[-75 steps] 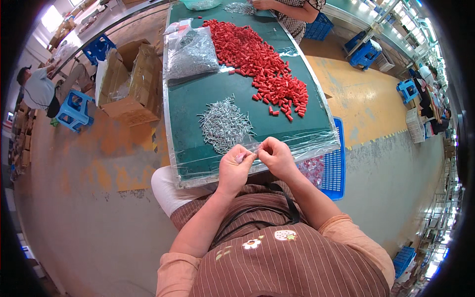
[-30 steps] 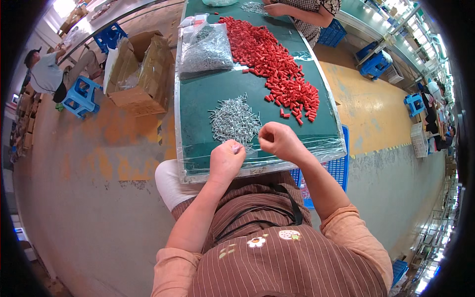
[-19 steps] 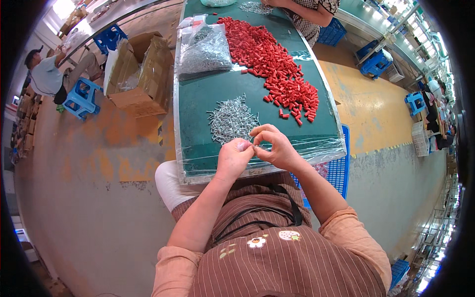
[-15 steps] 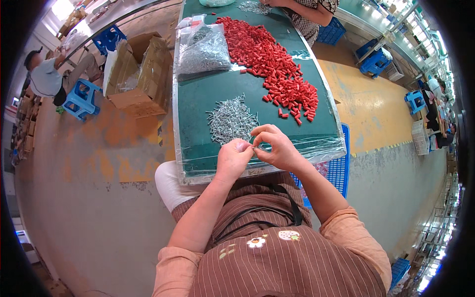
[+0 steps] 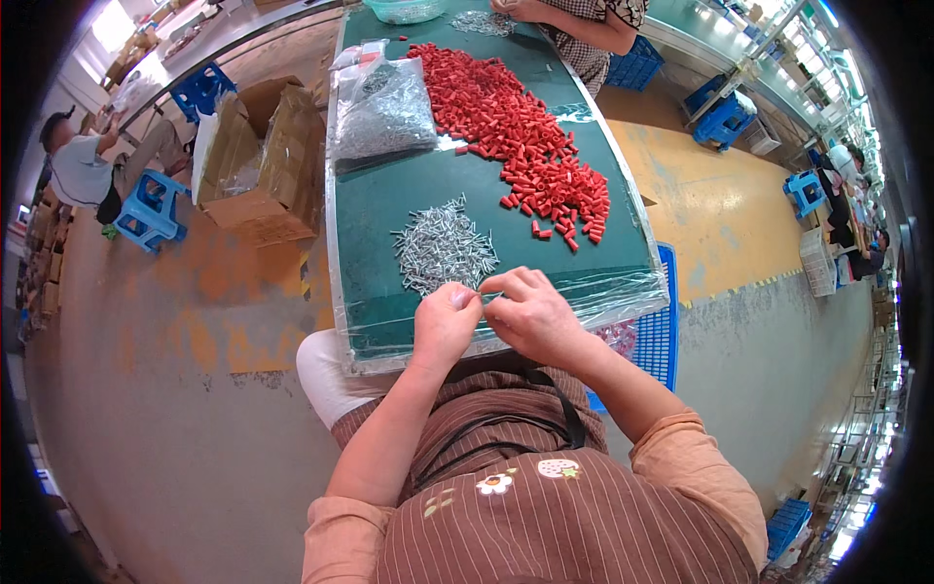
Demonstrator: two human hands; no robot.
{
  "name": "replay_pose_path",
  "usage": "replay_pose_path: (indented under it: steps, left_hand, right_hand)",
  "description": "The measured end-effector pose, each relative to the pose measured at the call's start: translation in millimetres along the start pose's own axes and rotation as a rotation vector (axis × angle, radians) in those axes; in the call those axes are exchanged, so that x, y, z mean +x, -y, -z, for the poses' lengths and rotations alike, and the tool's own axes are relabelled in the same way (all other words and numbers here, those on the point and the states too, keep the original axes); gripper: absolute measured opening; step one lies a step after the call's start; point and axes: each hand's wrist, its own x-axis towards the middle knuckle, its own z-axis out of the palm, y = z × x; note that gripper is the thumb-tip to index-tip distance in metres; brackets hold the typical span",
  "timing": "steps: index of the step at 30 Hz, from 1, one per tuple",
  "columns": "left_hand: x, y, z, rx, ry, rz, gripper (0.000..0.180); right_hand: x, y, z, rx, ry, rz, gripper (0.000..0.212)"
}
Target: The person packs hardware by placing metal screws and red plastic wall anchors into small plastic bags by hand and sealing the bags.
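Note:
Close together over the table's near edge, my left hand [image 5: 446, 321] and my right hand [image 5: 533, 313] meet at the fingertips. Both are closed in a pinch; whatever lies between the fingers is too small to make out. Just beyond them, a loose heap of small silvery metal pins [image 5: 444, 245] lies on the green tabletop [image 5: 379, 209]. Farther off spreads a long pile of short red plastic sleeves [image 5: 516, 127], its near end to the right of the pins. A clear plastic bag [image 5: 384, 112] filled with similar metal pieces rests at the table's left side.
A blue plastic basket [image 5: 664, 336] stands under the table's right edge. To the left are an open cardboard box [image 5: 258, 165] and a blue stool [image 5: 153, 209] near a seated person [image 5: 83, 161]. Across the far end, another person's hands [image 5: 525, 10] are by more pins and a pale green bowl [image 5: 404, 10].
The view has shifted slightly, so the table sits a little farther left. My right fingers have curled in more beside the left; both hands remain together at the near edge.

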Motion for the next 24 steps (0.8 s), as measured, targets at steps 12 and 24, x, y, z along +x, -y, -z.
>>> replay_pose_path:
  steps: [12,24]
  left_hand:
    - [7,2,14,-0.117,0.033,0.169,0.011]
    - [15,5,11,0.077,-0.017,0.092,0.013]
  right_hand:
    - [9,-118,-14,-0.464,0.201,-0.251,0.017]
    - [22,-122,-16,-0.174,0.150,-0.395,0.010]
